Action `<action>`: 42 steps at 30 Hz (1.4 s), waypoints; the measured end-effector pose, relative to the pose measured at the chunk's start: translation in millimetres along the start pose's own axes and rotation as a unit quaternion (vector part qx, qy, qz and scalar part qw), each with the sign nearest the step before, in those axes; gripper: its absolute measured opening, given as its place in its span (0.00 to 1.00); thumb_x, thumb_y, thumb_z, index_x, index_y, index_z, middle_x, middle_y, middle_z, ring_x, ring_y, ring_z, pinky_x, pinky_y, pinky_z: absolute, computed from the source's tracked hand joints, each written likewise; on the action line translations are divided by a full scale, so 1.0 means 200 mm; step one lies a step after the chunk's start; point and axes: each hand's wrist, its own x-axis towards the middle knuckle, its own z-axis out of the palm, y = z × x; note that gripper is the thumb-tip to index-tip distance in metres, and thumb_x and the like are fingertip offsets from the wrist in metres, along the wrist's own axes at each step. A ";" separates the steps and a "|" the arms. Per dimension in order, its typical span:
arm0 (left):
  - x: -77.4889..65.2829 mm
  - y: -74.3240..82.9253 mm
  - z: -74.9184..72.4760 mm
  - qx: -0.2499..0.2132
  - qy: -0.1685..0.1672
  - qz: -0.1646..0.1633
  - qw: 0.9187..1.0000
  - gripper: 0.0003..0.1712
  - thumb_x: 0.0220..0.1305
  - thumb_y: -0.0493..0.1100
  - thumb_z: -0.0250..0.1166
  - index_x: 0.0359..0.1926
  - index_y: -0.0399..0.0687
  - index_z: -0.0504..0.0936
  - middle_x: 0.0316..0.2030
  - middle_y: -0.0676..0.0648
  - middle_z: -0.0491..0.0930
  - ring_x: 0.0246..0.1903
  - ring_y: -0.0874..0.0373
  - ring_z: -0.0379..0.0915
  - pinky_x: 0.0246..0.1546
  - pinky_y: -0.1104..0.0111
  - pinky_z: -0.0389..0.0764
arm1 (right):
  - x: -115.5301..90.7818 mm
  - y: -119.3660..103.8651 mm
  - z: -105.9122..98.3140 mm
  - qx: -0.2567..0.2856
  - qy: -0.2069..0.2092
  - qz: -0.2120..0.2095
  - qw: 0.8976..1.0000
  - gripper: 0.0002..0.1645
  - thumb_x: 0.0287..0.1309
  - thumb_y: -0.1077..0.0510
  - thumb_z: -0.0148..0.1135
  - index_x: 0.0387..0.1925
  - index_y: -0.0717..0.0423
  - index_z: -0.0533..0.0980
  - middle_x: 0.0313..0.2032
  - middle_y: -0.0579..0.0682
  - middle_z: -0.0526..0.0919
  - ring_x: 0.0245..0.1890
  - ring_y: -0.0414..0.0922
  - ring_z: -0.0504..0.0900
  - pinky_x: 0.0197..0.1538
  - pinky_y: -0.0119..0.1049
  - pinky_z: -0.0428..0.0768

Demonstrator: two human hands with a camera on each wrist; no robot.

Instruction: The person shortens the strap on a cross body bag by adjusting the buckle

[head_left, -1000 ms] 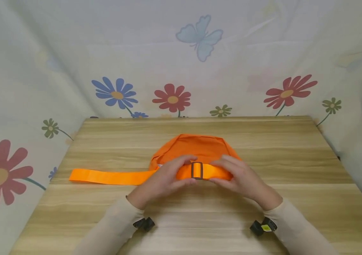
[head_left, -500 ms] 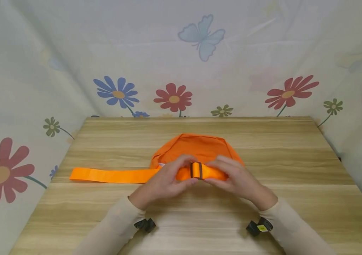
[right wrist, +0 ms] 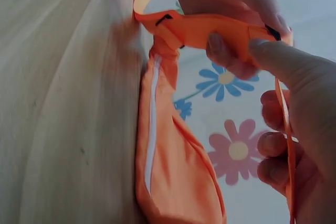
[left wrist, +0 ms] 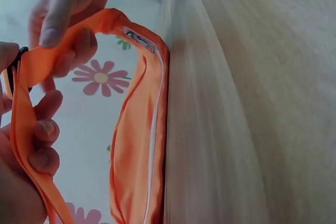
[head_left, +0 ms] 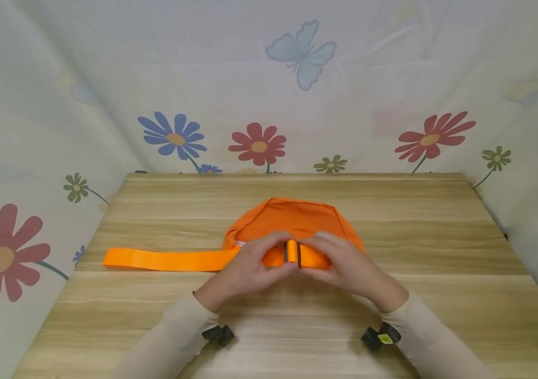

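Note:
An orange waist bag rests on the table, its strap raised along the near side. A black slider buckle sits on the strap between both hands. My left hand grips the strap at the buckle's left, thumb and forefinger beside the frame. From the other side my right hand pinches the strap, its fingertips close to the buckle. Inside the buckle the webbing bulges up in a small loop. The bag's white zipper shows in the right wrist view, where another black buckle appears lower on the strap.
A loose orange strap end stretches left across the wood-grain table. Behind and at the sides hangs a white cloth printed with flowers and a butterfly.
My right hand has shifted left toward the buckle, shortening the strap showing between the hands. The webbing inside the buckle bulges more. My left hand has stayed almost in place.

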 end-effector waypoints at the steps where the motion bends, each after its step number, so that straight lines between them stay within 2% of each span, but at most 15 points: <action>1: 0.00 0.00 -0.01 -0.004 0.005 -0.010 1.000 0.25 0.71 0.54 0.73 0.65 0.59 0.78 0.57 0.57 0.84 0.55 0.59 0.80 0.64 0.56 0.83 | -0.01 0.00 -0.01 -0.008 -0.001 0.007 1.000 0.32 0.57 0.53 0.84 0.61 0.55 0.83 0.48 0.46 0.85 0.43 0.39 0.79 0.47 0.36 0.86; 4: -0.02 0.00 -0.03 -0.024 0.024 -0.037 0.999 0.24 0.71 0.53 0.73 0.65 0.60 0.78 0.56 0.57 0.85 0.57 0.58 0.80 0.66 0.52 0.80 | -0.03 0.03 -0.03 -0.023 0.014 0.018 0.999 0.34 0.54 0.55 0.86 0.61 0.54 0.83 0.49 0.47 0.86 0.44 0.40 0.80 0.49 0.39 0.86; 6: -0.03 -0.01 -0.05 -0.036 0.033 -0.041 0.998 0.24 0.72 0.51 0.72 0.65 0.59 0.77 0.55 0.55 0.86 0.57 0.57 0.79 0.67 0.52 0.79 | -0.05 0.05 -0.04 -0.020 0.031 0.014 0.999 0.33 0.51 0.57 0.86 0.59 0.54 0.83 0.48 0.46 0.87 0.44 0.40 0.80 0.48 0.39 0.85; 10: -0.03 -0.02 -0.06 -0.055 0.041 -0.024 0.997 0.24 0.73 0.46 0.71 0.66 0.56 0.76 0.54 0.51 0.86 0.56 0.54 0.80 0.66 0.54 0.79 | -0.05 0.07 -0.04 -0.001 0.056 -0.011 0.998 0.34 0.48 0.61 0.87 0.59 0.54 0.83 0.46 0.46 0.85 0.42 0.40 0.78 0.47 0.35 0.81; 14: -0.03 -0.03 -0.05 -0.089 0.043 -0.014 0.995 0.24 0.73 0.43 0.70 0.65 0.54 0.76 0.54 0.49 0.85 0.56 0.53 0.80 0.65 0.59 0.79 | -0.05 0.08 -0.02 0.023 0.061 -0.026 0.998 0.33 0.50 0.63 0.85 0.59 0.54 0.83 0.46 0.45 0.85 0.43 0.40 0.78 0.48 0.33 0.80; 21: -0.03 -0.03 -0.04 -0.131 0.035 -0.006 0.991 0.25 0.74 0.42 0.69 0.66 0.51 0.72 0.56 0.46 0.83 0.56 0.52 0.80 0.65 0.64 0.79 | -0.04 0.04 0.00 0.046 0.052 -0.001 0.998 0.30 0.55 0.63 0.82 0.59 0.54 0.81 0.48 0.45 0.86 0.45 0.39 0.80 0.49 0.33 0.82; 26: -0.02 -0.03 -0.03 -0.122 0.013 -0.003 0.992 0.28 0.73 0.42 0.70 0.68 0.50 0.70 0.58 0.48 0.82 0.58 0.53 0.79 0.66 0.62 0.80 | -0.02 0.01 0.01 0.056 0.033 0.024 0.998 0.29 0.58 0.60 0.81 0.60 0.54 0.81 0.52 0.47 0.88 0.48 0.41 0.82 0.51 0.35 0.84; 32: -0.01 -0.02 -0.02 -0.081 -0.011 0.004 0.997 0.29 0.71 0.46 0.74 0.67 0.53 0.72 0.56 0.55 0.83 0.54 0.59 0.79 0.62 0.61 0.83 | -0.01 -0.01 0.02 0.052 0.034 0.011 0.998 0.30 0.55 0.59 0.84 0.59 0.55 0.82 0.49 0.46 0.88 0.47 0.42 0.83 0.49 0.34 0.86; 37: 0.01 -0.02 -0.01 -0.074 -0.019 0.002 0.997 0.27 0.69 0.48 0.76 0.64 0.62 0.75 0.55 0.59 0.81 0.53 0.61 0.78 0.60 0.61 0.85 | 0.00 -0.02 0.01 0.041 0.018 0.011 0.999 0.34 0.56 0.56 0.84 0.63 0.56 0.82 0.51 0.48 0.88 0.48 0.42 0.84 0.52 0.37 0.88; 42: 0.00 -0.02 -0.02 -0.075 -0.011 -0.009 0.997 0.26 0.69 0.49 0.76 0.63 0.62 0.76 0.53 0.59 0.81 0.53 0.61 0.79 0.60 0.61 0.85 | -0.01 0.00 -0.01 0.031 0.028 0.030 0.999 0.34 0.54 0.56 0.85 0.62 0.56 0.82 0.53 0.48 0.89 0.50 0.43 0.84 0.53 0.39 0.87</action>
